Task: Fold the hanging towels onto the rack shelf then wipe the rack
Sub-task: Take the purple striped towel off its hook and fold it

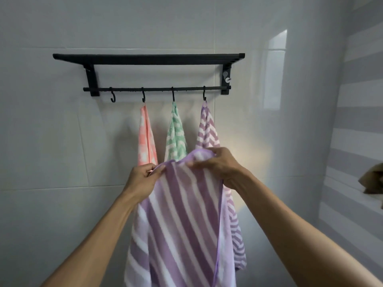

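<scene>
Black wall rack (148,59): its rail hooks carry a pink towel (146,137), green towel (175,135) and purple towel (207,129); the far-left hook (112,97) is bare

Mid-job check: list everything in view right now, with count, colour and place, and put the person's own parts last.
rack: one, black, on the wall, shelf bare
hooks: four, black, on the rail; the leftmost is empty
pink towel: one, pink and white, on the second hook
green towel: one, green and white, on the third hook
hung purple towel: one, purple and white, on the fourth hook
held towel: one, purple striped, off the hooks, hanging from both hands
brown object: one, right edge, unclear what
left hand: pinches the held towel's top edge
right hand: grips the top edge
</scene>
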A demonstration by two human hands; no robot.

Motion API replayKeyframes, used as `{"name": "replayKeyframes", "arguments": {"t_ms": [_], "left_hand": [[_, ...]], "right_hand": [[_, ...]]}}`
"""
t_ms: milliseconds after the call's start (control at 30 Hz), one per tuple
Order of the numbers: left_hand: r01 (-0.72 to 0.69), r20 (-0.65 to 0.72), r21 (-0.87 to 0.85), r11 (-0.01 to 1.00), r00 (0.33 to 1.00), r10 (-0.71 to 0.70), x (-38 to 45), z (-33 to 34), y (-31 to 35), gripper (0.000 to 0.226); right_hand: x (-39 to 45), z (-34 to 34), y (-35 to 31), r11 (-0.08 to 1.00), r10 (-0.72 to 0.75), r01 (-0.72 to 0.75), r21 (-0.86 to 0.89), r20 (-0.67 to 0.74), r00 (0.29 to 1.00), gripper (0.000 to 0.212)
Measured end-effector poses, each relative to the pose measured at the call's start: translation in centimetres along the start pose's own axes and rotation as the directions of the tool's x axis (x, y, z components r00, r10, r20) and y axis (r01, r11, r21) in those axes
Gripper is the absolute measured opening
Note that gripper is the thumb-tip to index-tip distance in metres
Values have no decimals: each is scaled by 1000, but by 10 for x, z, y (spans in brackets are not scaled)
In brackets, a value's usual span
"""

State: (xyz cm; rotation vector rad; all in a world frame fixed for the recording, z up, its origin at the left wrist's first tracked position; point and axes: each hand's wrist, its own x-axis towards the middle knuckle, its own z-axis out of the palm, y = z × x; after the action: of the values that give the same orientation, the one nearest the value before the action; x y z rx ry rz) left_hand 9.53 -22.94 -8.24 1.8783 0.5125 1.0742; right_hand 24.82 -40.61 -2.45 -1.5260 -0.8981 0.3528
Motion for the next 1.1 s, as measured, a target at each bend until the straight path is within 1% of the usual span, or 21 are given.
{"name": "replayKeyframes", "arguments": {"t_ms": [67, 133, 167, 200, 267, 333, 367, 433, 500, 567, 633, 667, 733, 767, 800, 833, 867, 900, 1000, 1067, 1100], "left_hand": [[-94, 56, 22, 995, 994, 93, 4, 10, 17, 36], [-149, 131, 15, 989, 981, 146, 9, 15, 26, 39], [-147, 144, 4, 989, 979, 145, 11, 15, 29, 36], [-136, 134, -18, 991, 982, 137, 13, 15, 29, 32], [-106, 86, -62, 992, 990, 111, 14, 14, 29, 37], [-81, 86, -36, 996, 993, 84, 9, 12, 27, 39], [-70, 109, 10, 997, 992, 69, 6, 12, 21, 35], [-16, 170, 65, 998, 985, 5, -1, 7, 1, 32], [38, 185, 77, 996, 981, -52, -7, 2, -21, 44], [41, 85, 100, 994, 995, -49, -6, 0, -31, 38], [-18, -44, 179, 984, 999, 26, 0, 1, -26, 35], [-67, -59, 227, 972, 995, 82, 4, 3, -19, 36], [-185, 22, 294, 938, 982, 187, 10, 8, 1, 33], [-230, 79, 285, 930, 973, 217, 14, 11, 11, 30], [-251, 130, 262, 932, 966, 224, 16, 13, 20, 24], [-268, 175, 238, 934, 957, 230, 16, 14, 28, 17], [-276, 198, 232, 933, 952, 232, 15, 15, 33, 11], [-283, 202, 241, 928, 950, 237, 15, 14, 35, 9], [-232, 168, 391, 890, 969, 179, 9, 3, 23, 21], [-131, 115, 574, 808, 990, 79, 3, -6, 1, 33], [-67, 65, 620, 782, 997, 34, 0, -11, -11, 35]], "right_hand": [[-1, 10, 5, 996, 53, -42, -82, 125, 991, 51], [-3, 18, 7, 988, 52, -16, -154, 237, 970, 34], [-4, 23, 7, 981, 32, 19, -195, 256, 966, 24], [-3, 26, 8, 969, 8, 51, -243, 234, 972, 19], [0, 32, 8, 942, -72, 119, -315, 155, 985, 23], [1, 35, 4, 932, -156, 166, -321, 56, 986, 23], [3, 34, 2, 945, -174, 163, -285, -11, 985, 19], [7, 26, -4, 984, -123, 103, -143, -140, 982, 12], [9, 13, -8, 999, -47, 39, -37, -236, 971, 11], [7, 5, -8, 996, -51, 21, -90, -341, 939, 10], [1, 5, -4, 972, -138, 52, -230, -372, 918, 13], [-3, 8, -2, 954, -182, 93, -286, -303, 935, 21], [-9, 20, 3, 907, -209, 194, -373, 0, 978, 61], [-9, 27, 6, 875, -179, 222, -431, 140, 974, 73], [-7, 33, 11, 846, -147, 243, -475, 229, 962, 72], [-6, 37, 13, 824, -119, 241, -512, 259, 959, 58], [-6, 40, 15, 812, -120, 234, -535, 239, 964, 38], [-5, 42, 16, 814, -141, 223, -536, 191, 971, 26], [-1, 36, 16, 857, -199, 189, -479, 30, 980, 22], [0, 28, 11, 886, -196, 138, -443, -88, 977, 18], [1, 23, 8, 901, -187, 110, -420, -148, 971, 18]]}}
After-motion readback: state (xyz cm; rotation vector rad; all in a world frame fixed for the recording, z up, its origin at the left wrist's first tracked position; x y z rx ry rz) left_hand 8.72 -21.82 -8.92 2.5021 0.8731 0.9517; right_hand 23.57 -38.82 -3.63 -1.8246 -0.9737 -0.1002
